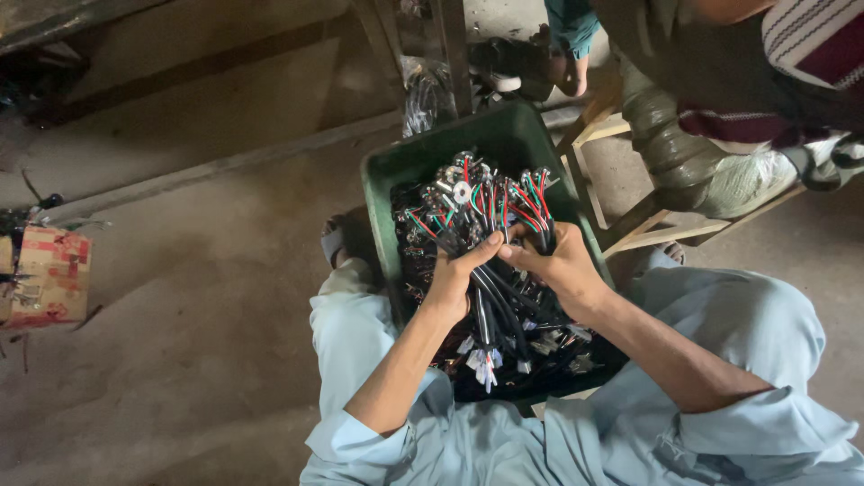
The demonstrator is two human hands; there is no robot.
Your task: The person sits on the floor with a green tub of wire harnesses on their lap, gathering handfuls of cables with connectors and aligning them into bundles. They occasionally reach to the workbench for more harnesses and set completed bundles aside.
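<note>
A bundle of black cables point(486, 216) with red and green wire ends and small metal fittings stands up over a green plastic crate point(423, 162) that rests between my knees. My left hand point(453, 277) grips the bundle from the left, thumb stretched across its front. From the right, my right hand point(560, 264) closes on the same bundle, fingertips meeting the left thumb. White connectors hang from the bundle's lower end near my lap. More cables of the same kind fill the crate beneath.
A worn cardboard box point(47, 277) sits on the concrete floor at far left. Another person in dark clothing sits on a wooden stool point(630, 225) at upper right, with a striped cloth. Metal legs and a plastic-wrapped bundle point(423, 90) stand behind the crate.
</note>
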